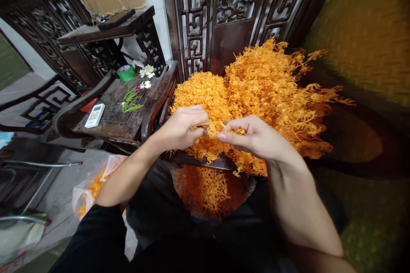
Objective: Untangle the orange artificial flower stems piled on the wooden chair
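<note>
Between my two hands is a small orange plastic flower piece (215, 129) with thin curled strands. My left hand (189, 126) is closed, pinching a thin stem of it between thumb and forefinger. From the other side my right hand (248, 134) grips its edge with thumb and fingertips. Just behind the hands rises a large heap of the same orange pieces (269, 89), with a lower, finer pile (201, 91) at its left. More orange strands (205, 187) lie in a container below, between the knees.
On a dark wooden chair (128, 126) at left lie a white remote control (95, 115), green tape (126, 72), green stems (131, 100) and white flowers (146, 71). A plastic bag (78, 196) with orange pieces sits on the floor. Carved wooden panels (232, 38) stand behind.
</note>
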`<state>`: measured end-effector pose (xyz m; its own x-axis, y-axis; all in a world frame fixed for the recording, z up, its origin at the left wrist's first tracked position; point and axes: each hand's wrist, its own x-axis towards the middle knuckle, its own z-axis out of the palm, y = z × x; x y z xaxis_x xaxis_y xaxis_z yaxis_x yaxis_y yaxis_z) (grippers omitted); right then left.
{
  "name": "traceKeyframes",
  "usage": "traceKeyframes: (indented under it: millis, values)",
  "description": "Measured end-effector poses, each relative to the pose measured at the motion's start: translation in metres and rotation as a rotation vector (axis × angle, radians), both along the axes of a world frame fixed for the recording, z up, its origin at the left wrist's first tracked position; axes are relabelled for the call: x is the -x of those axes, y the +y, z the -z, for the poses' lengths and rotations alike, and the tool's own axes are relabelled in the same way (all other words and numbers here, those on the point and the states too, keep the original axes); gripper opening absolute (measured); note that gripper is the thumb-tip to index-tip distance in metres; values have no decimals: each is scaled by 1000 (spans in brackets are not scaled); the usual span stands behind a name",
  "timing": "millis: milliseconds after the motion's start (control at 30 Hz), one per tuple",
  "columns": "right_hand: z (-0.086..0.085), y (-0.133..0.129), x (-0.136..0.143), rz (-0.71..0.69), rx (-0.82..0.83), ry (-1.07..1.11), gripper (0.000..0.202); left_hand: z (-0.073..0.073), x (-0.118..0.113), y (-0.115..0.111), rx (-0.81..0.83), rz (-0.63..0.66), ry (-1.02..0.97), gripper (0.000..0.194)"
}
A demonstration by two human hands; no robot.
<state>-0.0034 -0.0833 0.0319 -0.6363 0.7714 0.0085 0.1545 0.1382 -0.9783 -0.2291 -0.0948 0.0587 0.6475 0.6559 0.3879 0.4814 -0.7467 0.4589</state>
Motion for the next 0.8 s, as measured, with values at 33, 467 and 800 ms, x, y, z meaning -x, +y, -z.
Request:
traceKeyframes:
  millis: [33,467,800]
  values:
    - [-3,0,-1,-9,-4,-2,43,-4,-3,-3,-12,17,11,21]
    - [-14,-21,-41,444,-256,-94,23,4,28,-4,304,-468,17,18]
    - [14,-1,10,424,-449,-168,31,35,25,16,541,-509,-304,19]
